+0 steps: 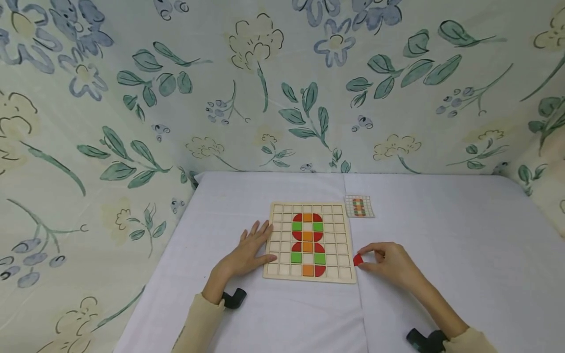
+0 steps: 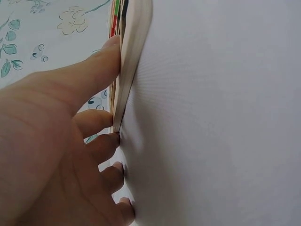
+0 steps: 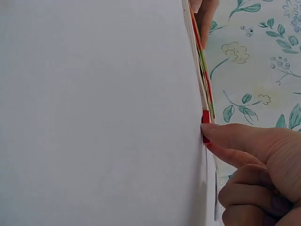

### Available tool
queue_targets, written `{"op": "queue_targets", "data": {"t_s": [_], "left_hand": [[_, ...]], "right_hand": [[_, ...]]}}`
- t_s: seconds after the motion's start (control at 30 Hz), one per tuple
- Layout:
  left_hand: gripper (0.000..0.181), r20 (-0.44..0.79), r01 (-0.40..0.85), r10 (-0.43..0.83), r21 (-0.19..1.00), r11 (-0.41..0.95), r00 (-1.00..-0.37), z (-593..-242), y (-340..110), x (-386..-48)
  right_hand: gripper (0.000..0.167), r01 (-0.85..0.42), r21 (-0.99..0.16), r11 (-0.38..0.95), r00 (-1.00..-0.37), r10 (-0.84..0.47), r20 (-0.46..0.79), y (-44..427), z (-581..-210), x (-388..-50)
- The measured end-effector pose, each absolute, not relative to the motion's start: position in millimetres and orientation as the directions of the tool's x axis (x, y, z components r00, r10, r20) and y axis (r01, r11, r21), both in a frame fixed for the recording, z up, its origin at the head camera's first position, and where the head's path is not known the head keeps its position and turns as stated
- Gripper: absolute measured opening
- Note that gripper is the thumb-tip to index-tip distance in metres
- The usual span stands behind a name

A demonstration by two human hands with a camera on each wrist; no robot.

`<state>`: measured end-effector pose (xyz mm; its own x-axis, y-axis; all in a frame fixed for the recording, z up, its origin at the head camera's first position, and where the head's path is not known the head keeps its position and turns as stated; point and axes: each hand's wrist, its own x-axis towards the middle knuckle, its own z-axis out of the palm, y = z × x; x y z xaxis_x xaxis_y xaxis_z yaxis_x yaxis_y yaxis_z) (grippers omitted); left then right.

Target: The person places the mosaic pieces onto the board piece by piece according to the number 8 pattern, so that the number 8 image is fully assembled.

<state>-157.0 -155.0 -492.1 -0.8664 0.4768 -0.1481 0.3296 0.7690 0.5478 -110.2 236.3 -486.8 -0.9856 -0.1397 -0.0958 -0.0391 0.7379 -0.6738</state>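
Observation:
A wooden grid board (image 1: 337, 269) lies flat on the white cloth. Red rounded, orange square and green square tiles in its middle columns form a figure like an 8; the cell at that figure's lower left corner is bare. My left hand (image 1: 247, 252) rests at the board's left edge, fingers spread, with the thumb on the rim. Just off the right edge, my right hand (image 1: 390, 262) pinches a red tile (image 1: 358, 260) between thumb and index finger. In the right wrist view the red tile (image 3: 206, 126) shows edge-on, its far side hidden by the fingers.
A small pattern card (image 1: 359, 206) showing the same coloured figure lies beyond the board's upper right corner. White cloth (image 1: 441, 220) covers the table. Floral fabric (image 1: 265, 98) hangs behind it and on the left. Black wrist devices (image 1: 235, 298) sit on both wrists.

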Motion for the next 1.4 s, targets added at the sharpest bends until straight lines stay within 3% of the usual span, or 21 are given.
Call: {"op": "queue_targets", "data": {"t_s": [0.57, 0.73, 0.83, 1.13, 1.4], "left_hand": [[0.089, -0.150, 0.326, 0.477, 0.555, 0.765, -0.866, -493, -156, -157], [0.089, -0.148, 0.325, 0.476, 0.556, 0.765, -0.867, -493, -156, -157], [0.089, -0.148, 0.326, 0.479, 0.559, 0.762, -0.865, -493, -156, -157], [0.089, -0.153, 0.328, 0.481, 0.555, 0.764, -0.863, -494, -156, -157], [0.088, -0.129, 0.338, 0.485, 0.565, 0.753, -0.865, -495, -156, -158]], "right_hand": [[0.031, -0.077, -0.662, 0.746, -0.982, -0.170, -0.077, 230, -486, -111], [0.018, -0.116, -0.679, 0.725, -0.962, -0.251, -0.104, 236, -484, -114], [0.021, -0.133, -0.685, 0.716, -0.946, -0.298, -0.128, 240, -483, -117], [0.037, -0.080, -0.551, 0.831, -0.993, -0.113, -0.026, 236, -482, -109], [0.030, -0.070, -0.573, 0.817, -0.993, -0.109, -0.034, 227, -483, -102]]}}
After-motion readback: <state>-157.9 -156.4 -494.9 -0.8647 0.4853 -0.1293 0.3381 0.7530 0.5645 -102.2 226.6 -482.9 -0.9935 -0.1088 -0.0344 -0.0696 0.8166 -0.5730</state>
